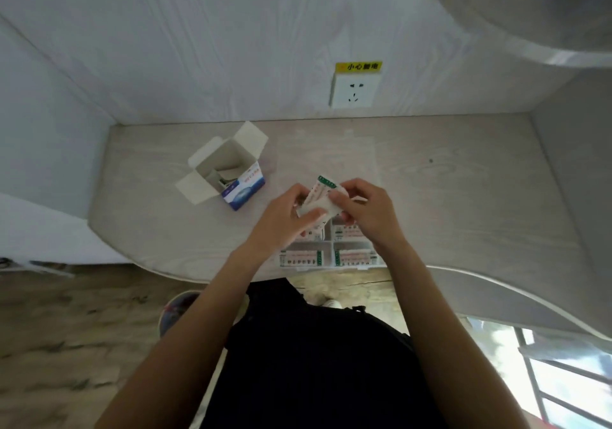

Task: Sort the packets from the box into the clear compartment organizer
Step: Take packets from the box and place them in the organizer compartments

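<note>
Pale wood-grain counter (447, 196), frame centre: both hands, left hand (284, 216) and right hand (367, 210), pinch a small stack of white paper packets (319, 198) directly above the clear plastic compartment organizer (331, 249); the open blue-and-white cardboard box (238, 180) stands at the upper left.

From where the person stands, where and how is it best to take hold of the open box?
Probably grip the box by its blue-and-white side walls, below the flaps, coming from above and the right with the fingers. It stands upright with flaps splayed outward, so the flaps would likely bend, while the walls look firmer.
</note>
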{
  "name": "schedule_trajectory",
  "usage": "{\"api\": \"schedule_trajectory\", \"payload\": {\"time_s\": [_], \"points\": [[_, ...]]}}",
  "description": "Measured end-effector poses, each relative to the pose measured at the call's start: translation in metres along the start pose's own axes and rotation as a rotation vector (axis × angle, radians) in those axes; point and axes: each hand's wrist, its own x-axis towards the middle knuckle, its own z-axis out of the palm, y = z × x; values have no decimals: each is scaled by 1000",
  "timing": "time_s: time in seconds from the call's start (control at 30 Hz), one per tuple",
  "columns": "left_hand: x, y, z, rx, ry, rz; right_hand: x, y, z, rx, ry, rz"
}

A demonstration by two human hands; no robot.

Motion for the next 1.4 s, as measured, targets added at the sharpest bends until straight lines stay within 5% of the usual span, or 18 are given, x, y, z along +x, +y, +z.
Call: {"api": "schedule_trajectory", "payload": {"time_s": [0.23,0.47,0.9,1.13,1.4], "points": [[-16,2,28,-463,-116,-234,-21,10,-14,33,-97,-47],[-38,-2,58,-488,28,-208,-38,33,-28,154,-62,118],[-42,1,45,-475,207,-204,-38,29,-54,184,53,-32],[-55,-22,17,-439,407,-278,-25,53,-48,-228,58,-95],[-63,-32,11,-410,411,-351,-14,60,-30,-477,176,-138]]}}
